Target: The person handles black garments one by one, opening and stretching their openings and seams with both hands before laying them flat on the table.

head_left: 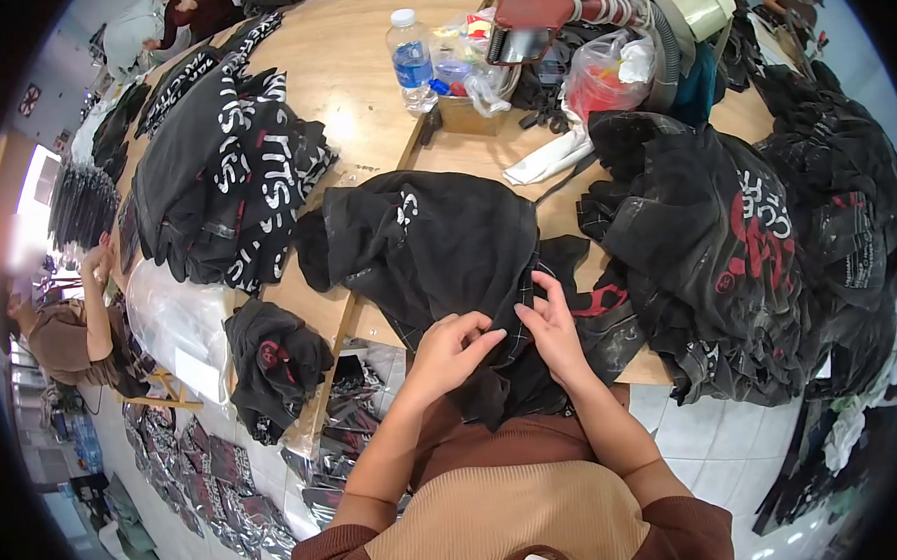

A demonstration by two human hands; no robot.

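A black garment (447, 235) with a small white print lies spread over the table's front edge, its lower part hanging toward my lap. My left hand (454, 352) rests on its lower edge, fingers curled, thumb and fingertips close together on the cloth. On the right, my right hand (551, 326) pinches the garment along a seam with thin white lines, thumb against fingers. The two hands are a short gap apart. Under and beside my right hand lies more black cloth with a red print (601, 298).
Piles of printed black garments stand at left (214, 180) and right (728, 258). Behind are a water bottle (411, 61), a box (469, 114), a red and grey device (532, 16) and plastic bags (610, 73). A co-worker (70, 332) is at far left; packed garments (212, 470) lie on the floor.
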